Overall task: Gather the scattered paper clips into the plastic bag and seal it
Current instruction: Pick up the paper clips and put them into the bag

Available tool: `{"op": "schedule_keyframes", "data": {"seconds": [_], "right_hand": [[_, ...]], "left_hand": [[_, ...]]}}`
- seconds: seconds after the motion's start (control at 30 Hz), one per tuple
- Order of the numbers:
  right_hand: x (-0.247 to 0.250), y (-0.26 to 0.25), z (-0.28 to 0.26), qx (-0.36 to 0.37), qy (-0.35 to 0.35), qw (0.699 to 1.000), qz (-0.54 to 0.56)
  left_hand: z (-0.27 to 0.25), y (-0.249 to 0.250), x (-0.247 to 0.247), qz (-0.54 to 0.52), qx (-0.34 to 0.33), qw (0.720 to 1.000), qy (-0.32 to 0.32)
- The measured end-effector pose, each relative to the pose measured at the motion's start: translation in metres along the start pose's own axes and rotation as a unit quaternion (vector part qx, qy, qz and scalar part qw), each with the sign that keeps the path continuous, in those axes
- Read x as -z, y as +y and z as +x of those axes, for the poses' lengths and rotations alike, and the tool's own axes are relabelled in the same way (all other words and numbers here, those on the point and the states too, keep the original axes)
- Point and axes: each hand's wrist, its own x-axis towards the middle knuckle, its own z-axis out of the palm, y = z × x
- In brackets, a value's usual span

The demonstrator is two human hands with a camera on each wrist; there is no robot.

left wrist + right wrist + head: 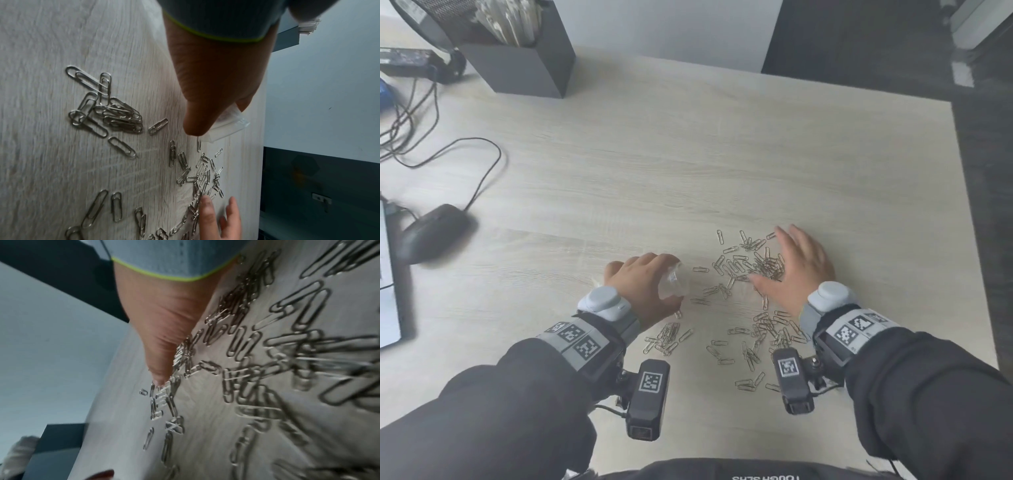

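Note:
Several silver paper clips (pixel 739 267) lie scattered on the pale wooden table (pixel 654 164), with more near my wrists (pixel 667 339). My left hand (pixel 650 274) grips a small clear plastic bag (pixel 674 282), its mouth towards the clips. In the left wrist view the thumb (pixel 197 116) pins the plastic bag (pixel 228 128) just above the table, beside a heap of paper clips (pixel 115 113). My right hand (pixel 787 260) lies flat with its fingers spread over the densest pile. The right wrist view shows the palm's edge (pixel 164 337) against the paper clips (pixel 267 369).
A black mouse (pixel 431 233) and loose cables (pixel 448 154) lie at the left. A dark file holder (pixel 517 61) stands at the back left. The table's right edge (pixel 962 205) runs close to my right hand.

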Motion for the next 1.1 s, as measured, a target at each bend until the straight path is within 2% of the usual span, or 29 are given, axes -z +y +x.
{"op": "schedule_keyframes", "data": {"seconds": [0.07,0.17,0.4,0.77,0.93,1.1], "right_hand": [[0.001,-0.005,0.007,-0.032,-0.049,0.998,-0.034],[-0.004,-0.015,0.009,0.008,-0.054,0.996,-0.07],[-0.008,-0.017,0.0,0.068,-0.063,0.995,0.038],[0.003,-0.012,-0.009,0.019,-0.116,0.992,0.044],[0.006,-0.009,-0.027,-0.07,-0.067,0.979,0.181],[0.023,-0.033,-0.049,-0.072,-0.065,0.927,0.363]], "left_hand": [[0.0,0.001,-0.001,0.0,0.0,1.0,-0.004],[-0.002,0.003,-0.002,-0.005,-0.004,1.0,-0.006],[-0.003,0.008,-0.003,-0.003,-0.014,1.0,-0.008],[-0.002,0.029,-0.012,0.005,-0.034,0.999,-0.028],[-0.003,0.044,-0.016,-0.007,-0.048,0.999,-0.022],[-0.006,0.055,-0.021,-0.02,-0.059,0.998,-0.026]]}}
